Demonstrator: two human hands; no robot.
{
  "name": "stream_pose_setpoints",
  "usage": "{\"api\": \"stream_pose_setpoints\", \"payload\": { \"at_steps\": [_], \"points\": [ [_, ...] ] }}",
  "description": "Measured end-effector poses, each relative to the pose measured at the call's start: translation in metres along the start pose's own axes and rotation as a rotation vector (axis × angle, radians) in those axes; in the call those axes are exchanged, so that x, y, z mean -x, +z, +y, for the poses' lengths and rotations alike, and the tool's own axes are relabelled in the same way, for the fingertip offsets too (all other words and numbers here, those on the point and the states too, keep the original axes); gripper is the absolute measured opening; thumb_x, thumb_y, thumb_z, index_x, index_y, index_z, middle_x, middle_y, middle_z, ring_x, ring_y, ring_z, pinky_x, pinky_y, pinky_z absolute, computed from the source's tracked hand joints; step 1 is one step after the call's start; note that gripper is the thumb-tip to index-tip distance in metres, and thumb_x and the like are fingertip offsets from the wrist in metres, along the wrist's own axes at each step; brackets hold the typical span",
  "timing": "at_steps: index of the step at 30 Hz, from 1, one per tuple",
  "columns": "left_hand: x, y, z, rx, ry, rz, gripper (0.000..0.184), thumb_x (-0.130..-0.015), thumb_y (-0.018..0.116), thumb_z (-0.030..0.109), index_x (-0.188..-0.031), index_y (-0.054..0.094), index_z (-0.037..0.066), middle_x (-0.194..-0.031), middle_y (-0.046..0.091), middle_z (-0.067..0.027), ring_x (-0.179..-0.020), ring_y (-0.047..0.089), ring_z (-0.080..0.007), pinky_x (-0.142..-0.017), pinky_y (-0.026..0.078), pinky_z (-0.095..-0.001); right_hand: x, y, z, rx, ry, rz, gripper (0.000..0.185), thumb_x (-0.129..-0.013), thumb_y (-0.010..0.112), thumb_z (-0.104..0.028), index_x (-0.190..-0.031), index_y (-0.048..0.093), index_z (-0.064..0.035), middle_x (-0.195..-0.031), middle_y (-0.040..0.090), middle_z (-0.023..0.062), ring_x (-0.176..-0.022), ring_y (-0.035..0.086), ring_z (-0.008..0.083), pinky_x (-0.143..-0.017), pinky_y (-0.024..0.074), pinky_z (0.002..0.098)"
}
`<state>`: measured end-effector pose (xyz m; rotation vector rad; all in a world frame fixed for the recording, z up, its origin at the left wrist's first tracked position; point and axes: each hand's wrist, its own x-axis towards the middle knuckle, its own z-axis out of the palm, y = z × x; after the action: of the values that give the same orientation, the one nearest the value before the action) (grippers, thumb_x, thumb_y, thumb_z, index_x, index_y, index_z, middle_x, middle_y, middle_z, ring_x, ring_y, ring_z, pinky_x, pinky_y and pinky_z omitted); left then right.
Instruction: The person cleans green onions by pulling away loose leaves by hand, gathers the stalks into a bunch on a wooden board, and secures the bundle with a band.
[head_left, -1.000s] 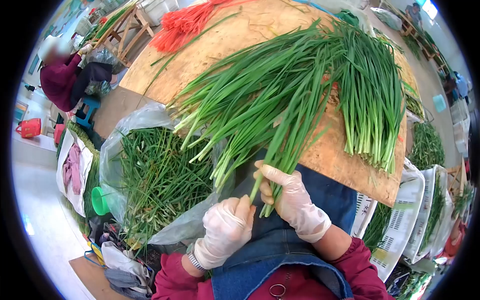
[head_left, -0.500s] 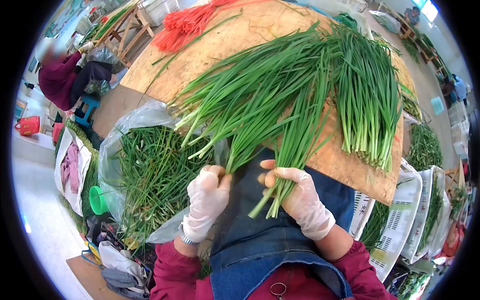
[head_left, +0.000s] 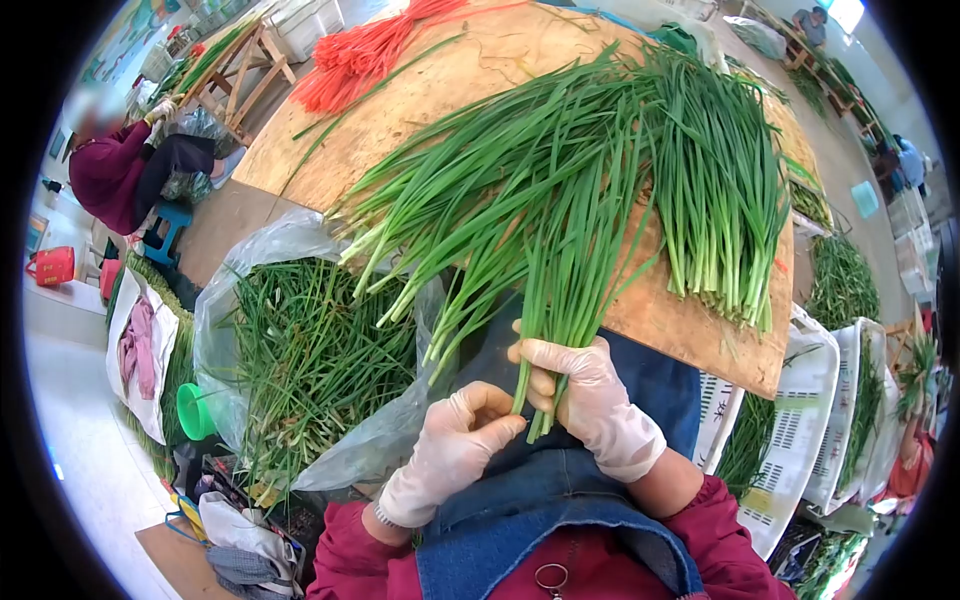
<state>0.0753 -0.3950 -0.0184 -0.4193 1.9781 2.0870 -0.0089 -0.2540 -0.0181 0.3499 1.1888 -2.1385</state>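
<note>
My right hand [head_left: 600, 405], in a thin whitish glove, is wrapped around the lower stems of a small bunch of garlic chives [head_left: 572, 300]. The leaves of this bunch stretch up over the wooden board, and its cut ends poke out below my fingers. My left hand [head_left: 445, 455], gloved too, pinches at the bottom of one stalk [head_left: 523, 382] on the bunch's left side. Loose chives [head_left: 470, 190] fan across the board to the left of the bunch. To the right lies a thicker, evenly aligned pile of chives [head_left: 715, 210].
Red strips [head_left: 355, 65] lie at the far left of the wooden board [head_left: 300, 150]. A clear plastic bag [head_left: 215, 320] of chive scraps stands left of my lap. White crates [head_left: 790, 440] with greens are at the right. A person [head_left: 110, 170] sits at the upper left.
My left hand has left the loose chives at the board's edge and moved down and right to the bunch's base. My right hand keeps its grip on the bunch.
</note>
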Motion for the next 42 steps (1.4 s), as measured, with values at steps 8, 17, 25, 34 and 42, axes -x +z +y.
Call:
{"api": "stream_pose_setpoints", "payload": {
  "at_steps": [8,17,25,34,42],
  "points": [
    [-0.016,0.004,0.011,0.283,-0.186,-0.055,0.011,-0.084,0.061,0.012,-0.088,0.06,0.002,-0.068,0.058,-0.0021,-0.046,0.041,-0.0037,-0.041,0.03,-0.0177,0.005,0.001,0.004,-0.073,-0.01,0.032,0.019,-0.077,0.068,-0.009,-0.089,0.063,0.0055,-0.057,0.055,0.0046,-0.046,0.05,0.0128,-0.043,0.0416,0.0244],
    [-0.017,-0.002,-0.001,0.336,-0.206,0.012,0.008,-0.081,0.063,0.009,-0.084,0.06,0.003,-0.065,0.057,-0.0005,-0.044,0.035,-0.0017,-0.04,0.023,-0.0181,-0.005,-0.013,0.015,-0.031,0.019,0.079,0.019,-0.078,0.065,-0.009,-0.092,0.061,0.0046,-0.066,0.059,0.0078,-0.047,0.051,0.0127,-0.044,0.042,0.0251],
    [-0.021,0.004,-0.001,0.044,-0.179,0.046,0.014,-0.079,0.067,0.011,-0.085,0.059,0.002,-0.071,0.057,0.0005,-0.061,0.048,-0.004,-0.053,0.038,-0.0187,-0.002,-0.014,0.006,0.153,0.017,0.067,0.025,-0.078,0.068,-0.012,-0.096,0.06,0.0035,-0.07,0.062,0.008,-0.046,0.052,0.0118,-0.043,0.0424,0.0237],
    [-0.031,0.003,-0.003,0.265,-0.277,-0.023,0.012,-0.081,0.064,0.012,-0.084,0.059,0.002,-0.065,0.055,0.0005,-0.046,0.039,-0.0025,-0.042,0.027,-0.0184,-0.007,-0.024,0.004,-0.032,0.026,-0.002,0.027,-0.08,0.065,-0.008,-0.103,0.058,0.0033,-0.093,0.066,0.0151,-0.056,0.056,0.0108,-0.047,0.0449,0.0229],
    [-0.022,-0.004,0.003,0.201,-0.198,0.16,0.007,-0.082,0.06,0.007,-0.086,0.06,0.001,-0.068,0.056,0.0003,-0.058,0.048,-0.005,-0.052,0.037,-0.019,-0.011,-0.036,0.01,-0.089,0.05,-0.107,0.028,-0.082,0.062,-0.01,-0.107,0.057,0.0026,-0.093,0.066,0.0129,-0.056,0.056,0.0109,-0.047,0.0442,0.0229]
  ]
}}
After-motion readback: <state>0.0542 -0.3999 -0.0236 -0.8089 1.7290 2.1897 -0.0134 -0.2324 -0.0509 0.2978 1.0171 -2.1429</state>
